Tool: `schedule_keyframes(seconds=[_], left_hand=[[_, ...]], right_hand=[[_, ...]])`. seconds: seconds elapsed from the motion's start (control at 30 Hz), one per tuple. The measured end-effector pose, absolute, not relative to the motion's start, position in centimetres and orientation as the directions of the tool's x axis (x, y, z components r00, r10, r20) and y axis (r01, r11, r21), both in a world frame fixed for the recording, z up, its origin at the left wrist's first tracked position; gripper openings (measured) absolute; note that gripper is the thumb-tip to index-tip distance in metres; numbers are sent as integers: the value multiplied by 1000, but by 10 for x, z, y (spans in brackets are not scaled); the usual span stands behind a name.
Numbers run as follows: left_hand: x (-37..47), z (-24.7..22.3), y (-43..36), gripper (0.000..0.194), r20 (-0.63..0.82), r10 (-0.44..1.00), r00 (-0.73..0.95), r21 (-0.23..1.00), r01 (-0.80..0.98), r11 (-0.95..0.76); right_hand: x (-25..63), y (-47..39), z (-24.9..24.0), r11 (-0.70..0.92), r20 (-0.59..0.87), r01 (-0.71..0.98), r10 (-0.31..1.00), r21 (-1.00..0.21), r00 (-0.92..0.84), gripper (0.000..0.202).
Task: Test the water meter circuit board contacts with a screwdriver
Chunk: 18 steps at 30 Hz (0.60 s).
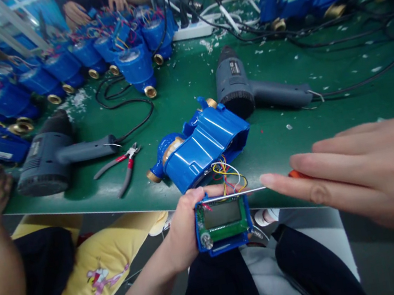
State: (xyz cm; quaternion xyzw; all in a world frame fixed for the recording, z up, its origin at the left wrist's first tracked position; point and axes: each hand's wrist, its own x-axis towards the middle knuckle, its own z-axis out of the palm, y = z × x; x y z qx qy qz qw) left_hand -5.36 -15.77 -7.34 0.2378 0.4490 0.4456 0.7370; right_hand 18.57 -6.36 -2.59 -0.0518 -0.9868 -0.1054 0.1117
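My left hand grips the left side of a small blue housing with a green circuit board and display, held at the table's front edge. My right hand is closed around a screwdriver; a bit of its orange handle shows between the fingers. The thin metal shaft lies across the upper edge of the housing, its tip near my left thumb. Coloured wires run from behind the board into a blue water meter lying on its side on the table just beyond.
Two grey heat guns and red-handled cutters lie on the green table. Several blue meters stand at the back left, more at the back right. Black cables and a power strip lie behind. Co-workers' hands show left and across.
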Motion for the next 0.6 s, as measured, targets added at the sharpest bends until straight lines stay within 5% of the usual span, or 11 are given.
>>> schedule_keyframes(seconds=[0.3, 0.6], left_hand=[[-59, -71, -153, 49, -397, 869, 296, 781, -388, 489], [-66, -74, -156, 49, -414, 865, 282, 812, -315, 491]], right_hand=[[181, -33, -14, 985, 195, -67, -98, 161, -976, 40], [179, -24, -15, 994, 233, -56, -75, 89, -970, 37]])
